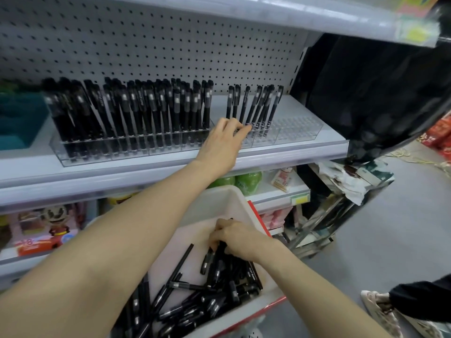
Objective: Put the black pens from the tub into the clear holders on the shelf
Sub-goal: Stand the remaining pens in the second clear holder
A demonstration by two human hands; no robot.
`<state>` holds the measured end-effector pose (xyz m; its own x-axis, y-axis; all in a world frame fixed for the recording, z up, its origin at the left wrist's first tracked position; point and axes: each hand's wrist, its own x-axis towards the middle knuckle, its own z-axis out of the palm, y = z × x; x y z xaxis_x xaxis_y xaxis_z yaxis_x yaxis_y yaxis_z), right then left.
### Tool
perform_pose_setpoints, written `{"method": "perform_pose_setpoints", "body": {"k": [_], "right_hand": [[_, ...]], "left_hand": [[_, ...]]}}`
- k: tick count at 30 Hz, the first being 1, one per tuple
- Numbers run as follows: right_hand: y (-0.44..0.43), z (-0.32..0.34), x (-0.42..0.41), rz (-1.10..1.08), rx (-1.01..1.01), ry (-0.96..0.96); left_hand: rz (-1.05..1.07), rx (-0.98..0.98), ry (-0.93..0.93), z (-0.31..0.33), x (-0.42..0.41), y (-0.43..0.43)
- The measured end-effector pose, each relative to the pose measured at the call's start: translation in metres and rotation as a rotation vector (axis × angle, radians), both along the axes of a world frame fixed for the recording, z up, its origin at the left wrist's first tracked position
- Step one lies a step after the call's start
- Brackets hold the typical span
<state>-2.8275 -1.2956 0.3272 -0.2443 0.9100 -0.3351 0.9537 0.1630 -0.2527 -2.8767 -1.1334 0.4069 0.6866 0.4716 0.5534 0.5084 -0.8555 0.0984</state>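
A white tub (228,196) in front of me holds a loose heap of black pens (195,306). My right hand (238,237) is down in the tub, fingers curled round a small bunch of pens. On the shelf, the left clear holder (105,154) is packed with upright pens. The right clear holder (296,131) has several pens standing at its left end, and its other slots are bare. My left hand (223,143) reaches to that holder and pinches the lower end of one upright black pen (251,107) at the slots.
A teal bin (20,120) stands on the shelf (280,148) at the far left. Another shelf overhangs above. A black bag (375,93) hangs at the right end. Lower shelves hold toys and green items. A person's shoe (380,311) is on the floor at bottom right.
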Motion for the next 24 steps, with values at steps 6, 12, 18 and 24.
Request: {"method": "perform_pose_setpoints", "body": {"k": [6, 12, 18, 24], "right_hand": [[0.007, -0.002, 0.002, 0.088, 0.006, -0.047], [0.016, -0.002, 0.007, 0.175, 0.112, -0.037], [0.017, 0.012, 0.023, 0.077, 0.186, 0.281], [0.017, 0.067, 0.062, -0.207, 0.081, 0.858]], "left_hand": [[0.019, 0.004, 0.006, 0.001, 0.0, -0.003], [0.027, -0.023, 0.012, 0.006, -0.001, -0.005], [0.037, -0.006, 0.014, 0.007, 0.0, -0.008], [0.018, 0.011, 0.021, 0.013, -0.002, -0.004]]}}
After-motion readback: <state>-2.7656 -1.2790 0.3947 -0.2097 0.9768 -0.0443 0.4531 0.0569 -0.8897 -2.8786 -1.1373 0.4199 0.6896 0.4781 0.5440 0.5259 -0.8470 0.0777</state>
